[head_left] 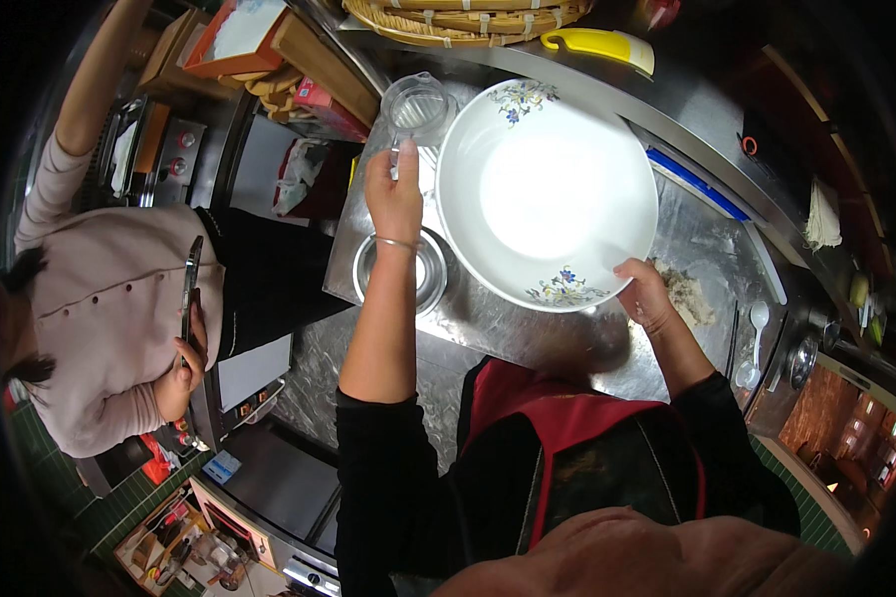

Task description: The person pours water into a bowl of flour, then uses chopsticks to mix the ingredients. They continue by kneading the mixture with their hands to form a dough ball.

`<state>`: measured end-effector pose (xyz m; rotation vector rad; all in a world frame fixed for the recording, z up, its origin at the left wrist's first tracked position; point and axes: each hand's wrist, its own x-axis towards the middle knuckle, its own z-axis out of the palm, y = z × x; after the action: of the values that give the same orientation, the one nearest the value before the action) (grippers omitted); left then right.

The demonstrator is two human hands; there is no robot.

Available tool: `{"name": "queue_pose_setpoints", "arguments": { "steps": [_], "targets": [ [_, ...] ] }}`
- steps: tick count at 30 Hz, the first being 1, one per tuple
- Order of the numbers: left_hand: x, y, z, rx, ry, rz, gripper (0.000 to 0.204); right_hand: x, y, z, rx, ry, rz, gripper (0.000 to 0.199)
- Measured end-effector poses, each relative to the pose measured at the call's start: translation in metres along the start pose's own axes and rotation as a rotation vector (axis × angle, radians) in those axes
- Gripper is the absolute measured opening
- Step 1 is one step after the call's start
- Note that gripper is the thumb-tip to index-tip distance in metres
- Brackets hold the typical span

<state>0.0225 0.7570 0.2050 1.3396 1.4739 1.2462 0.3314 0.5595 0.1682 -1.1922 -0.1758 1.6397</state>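
A clear measuring jug (418, 107) stands out at the far left of the steel worktop, its handle in my left hand (395, 199), thumb up. My right hand (647, 296) pinches the near right rim of a large white bowl (468, 214) with blue and yellow flower patterns. The bowl's inside is washed out by glare, so I cannot tell what it holds. Under my left wrist, partly hidden by my forearm, is a round steel bowl (430, 274). Just right of my right hand lies a pale, crumbly heap (689, 297) on the worktop.
Woven baskets (468, 25) and a yellow-handled tool (599, 47) lie along the back ledge. A blue strip (697, 184) runs behind the bowl. A white spoon (758, 323) and dark chopsticks (734, 336) lie at right. Another person (119, 298) stands at left holding a phone (190, 289).
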Motion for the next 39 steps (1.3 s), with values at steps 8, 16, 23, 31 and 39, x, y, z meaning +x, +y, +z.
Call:
{"name": "queue_pose_setpoints", "arguments": {
  "steps": [8,16,23,31,39],
  "targets": [
    [0.010,0.012,-0.010,-0.450,-0.071,-0.161,0.029,0.027,0.003,0.032,-0.015,0.068,0.007,0.048],
    [-0.016,0.027,-0.061,-0.444,0.008,-0.060,0.028,0.114,0.007,0.074,0.116,0.133,-0.129,0.022],
    [-0.049,0.050,-0.093,-0.473,0.017,0.026,0.029,0.183,-0.015,0.079,0.114,0.136,-0.200,0.015],
    [-0.102,0.075,-0.114,-0.537,0.014,-0.024,0.026,0.199,-0.056,0.050,-0.055,-0.073,-0.056,0.042],
    [-0.201,0.085,-0.153,-0.640,0.077,-0.060,0.022,0.048,-0.026,0.014,0.009,-0.267,0.156,0.047]
  ]
}}
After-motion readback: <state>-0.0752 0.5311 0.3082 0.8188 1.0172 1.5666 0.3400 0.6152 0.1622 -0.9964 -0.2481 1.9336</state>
